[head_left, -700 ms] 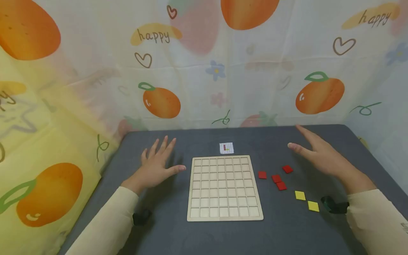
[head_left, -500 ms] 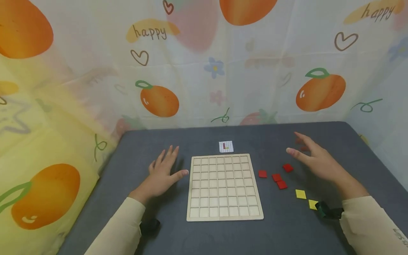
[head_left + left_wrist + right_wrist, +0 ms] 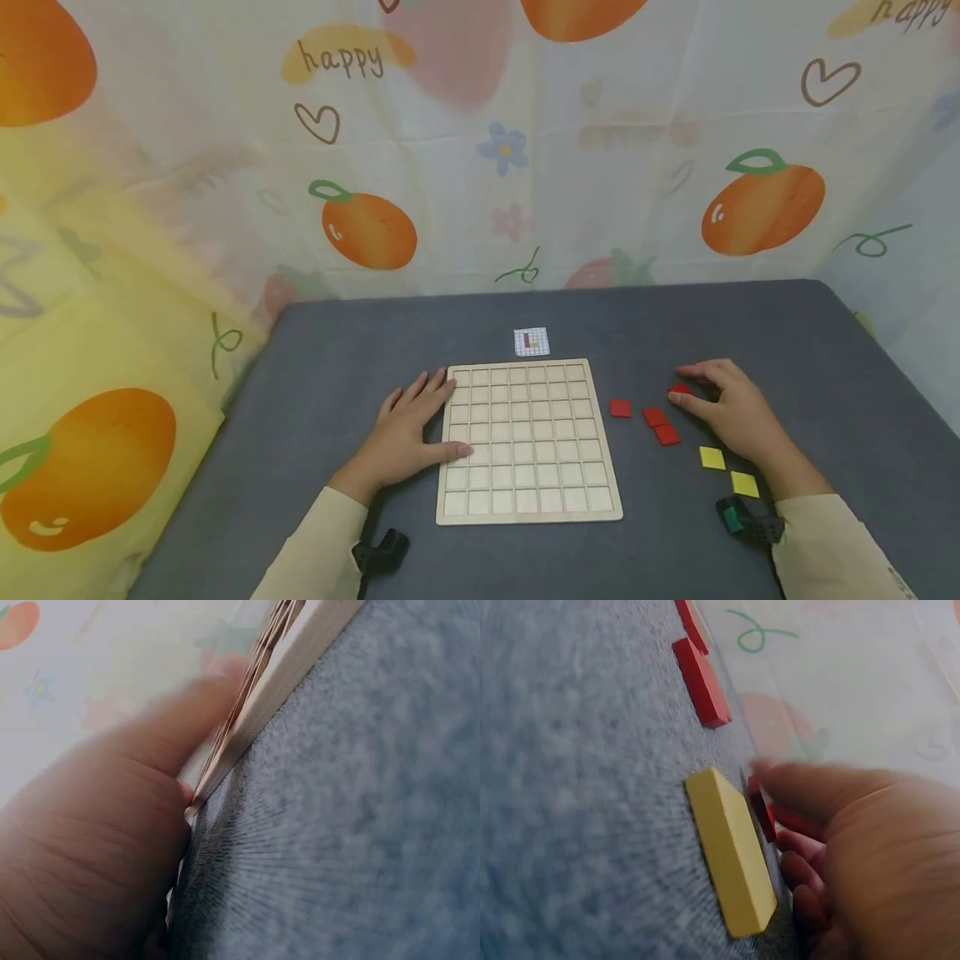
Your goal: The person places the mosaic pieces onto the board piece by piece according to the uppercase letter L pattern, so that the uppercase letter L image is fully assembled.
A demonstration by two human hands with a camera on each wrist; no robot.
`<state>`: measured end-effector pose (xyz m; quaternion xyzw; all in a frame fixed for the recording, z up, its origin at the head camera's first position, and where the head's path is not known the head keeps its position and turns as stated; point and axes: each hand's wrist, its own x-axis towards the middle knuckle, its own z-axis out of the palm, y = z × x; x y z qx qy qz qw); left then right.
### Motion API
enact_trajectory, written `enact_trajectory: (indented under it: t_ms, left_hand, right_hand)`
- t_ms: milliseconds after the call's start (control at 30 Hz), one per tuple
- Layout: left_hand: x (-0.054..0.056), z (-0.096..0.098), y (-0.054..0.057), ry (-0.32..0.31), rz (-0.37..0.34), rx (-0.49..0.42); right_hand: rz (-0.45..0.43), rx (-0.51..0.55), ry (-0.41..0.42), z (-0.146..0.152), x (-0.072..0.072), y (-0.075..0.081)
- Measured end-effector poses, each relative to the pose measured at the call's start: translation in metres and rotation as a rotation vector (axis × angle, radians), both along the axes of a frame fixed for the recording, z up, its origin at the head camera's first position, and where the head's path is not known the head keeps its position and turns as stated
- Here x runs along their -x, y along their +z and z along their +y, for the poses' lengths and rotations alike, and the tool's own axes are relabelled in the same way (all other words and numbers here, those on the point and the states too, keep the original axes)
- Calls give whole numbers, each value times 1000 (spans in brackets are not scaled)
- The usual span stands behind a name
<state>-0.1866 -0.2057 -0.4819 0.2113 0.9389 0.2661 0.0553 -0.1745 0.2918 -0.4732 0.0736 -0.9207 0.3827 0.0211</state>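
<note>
A wooden grid board (image 3: 528,517) lies flat on the dark grey table. My left hand (image 3: 401,437) rests at its left side, fingers spread, with the thumb over the squares and fingertips at the edge. The board's side edge (image 3: 281,679) shows close to that hand in the left wrist view. On the right, my right hand (image 3: 731,408) is low over a red square tile (image 3: 680,388), thumb and bent fingers on either side of it. This tile is partly hidden by the hand. Several red tiles (image 3: 620,408) and two yellow tiles (image 3: 712,457) lie between board and right hand.
A small printed grid card (image 3: 532,342) with coloured squares lies behind the board. Beyond the far table edge (image 3: 420,300) hangs a fruit-patterned curtain (image 3: 450,167). One yellow tile (image 3: 745,484) sits close to the right wrist's black camera mount (image 3: 750,523).
My left hand has moved right and down onto the board's left edge. My right hand has lowered to the rearmost red tile, its fingers drawing closer together. The head view has shifted slightly.
</note>
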Motion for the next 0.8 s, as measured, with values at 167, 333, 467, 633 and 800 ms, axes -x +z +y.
enact_trajectory:
  t_ms: [167, 333, 467, 633, 800]
  left_hand:
    - [-2, -1, 1, -7, 19, 19]
    - [-2, 0, 2, -1, 24, 31]
    - [-3, -1, 2, -9, 17, 25]
    - [-3, -1, 3, -17, 10, 16]
    - [-4, -1, 4, -14, 12, 22]
  right_hand:
    - [44, -20, 8, -3, -2, -1]
    - [42, -42, -62, -5, -2, -1]
    - [22, -34, -85, -5, -4, -2]
    - [20, -26, -88, -6, -6, -1]
    - [44, -11, -98, -10, -10, 3]
